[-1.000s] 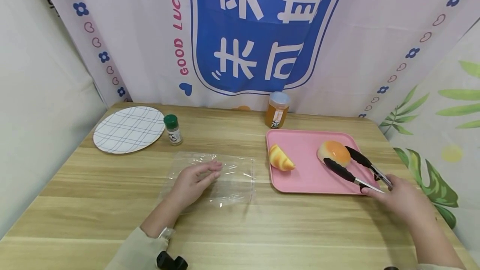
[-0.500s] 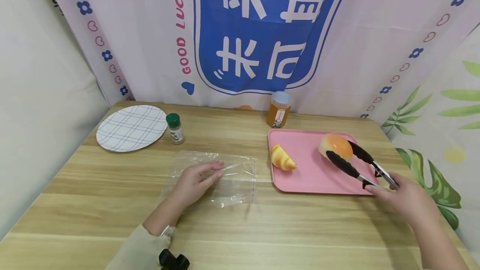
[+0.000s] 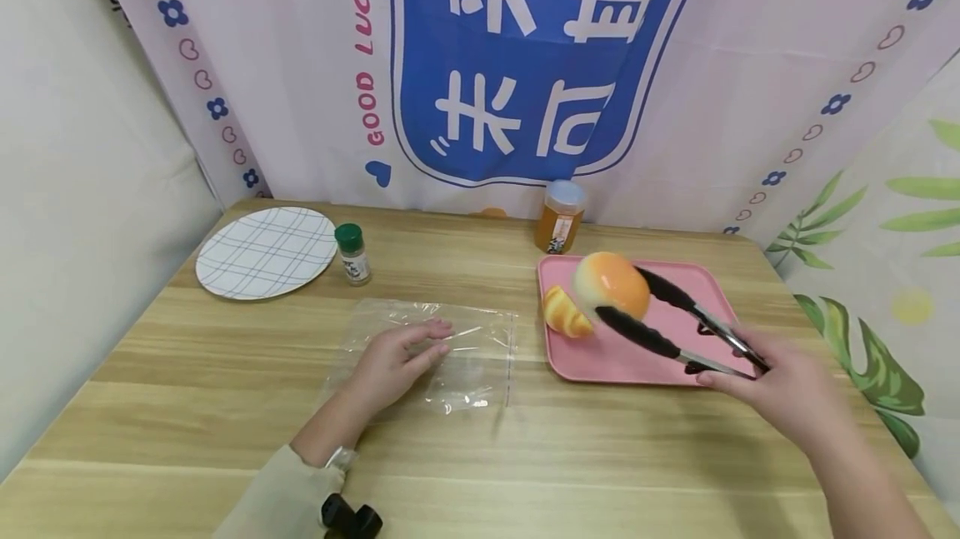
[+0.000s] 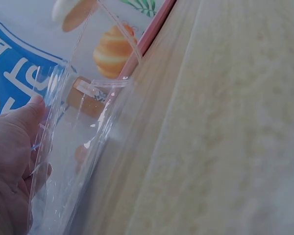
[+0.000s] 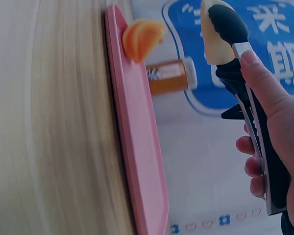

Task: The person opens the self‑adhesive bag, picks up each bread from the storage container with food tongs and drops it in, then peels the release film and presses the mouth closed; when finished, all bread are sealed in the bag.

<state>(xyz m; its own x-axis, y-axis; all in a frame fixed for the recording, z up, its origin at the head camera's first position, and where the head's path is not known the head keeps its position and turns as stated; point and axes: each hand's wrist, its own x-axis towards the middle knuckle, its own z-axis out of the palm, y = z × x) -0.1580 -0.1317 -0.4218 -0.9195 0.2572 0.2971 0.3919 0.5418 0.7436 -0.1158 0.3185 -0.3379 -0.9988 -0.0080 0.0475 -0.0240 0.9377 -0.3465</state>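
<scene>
My right hand (image 3: 783,385) grips a pair of black-tipped metal tongs (image 5: 257,117), fingers and thumb wrapped round the handles. Between the tong tips a round, glossy orange-topped bun (image 3: 611,287) is held above the pink tray (image 3: 645,360). A yellow croissant-shaped bread (image 3: 564,314) lies at the tray's left side, close to the bun in the head view. My left hand (image 3: 397,364) rests on a clear plastic bag (image 3: 472,372), its fingers loosely extended. In the left wrist view, the bag (image 4: 81,142) rises in a crumpled sheet beside the thumb, and some fingers are partly hidden.
A jar of amber contents (image 3: 559,222) stands behind the tray. At the back left are a checked round plate (image 3: 266,254) and a green-capped shaker (image 3: 352,256). A printed curtain (image 3: 300,89) hangs along the table's back edge (image 3: 450,218).
My right hand has lifted the bun off the tray with the tongs and carried it left, toward the croissant. My left hand stays on the plastic bag. The head view has shifted slightly.
</scene>
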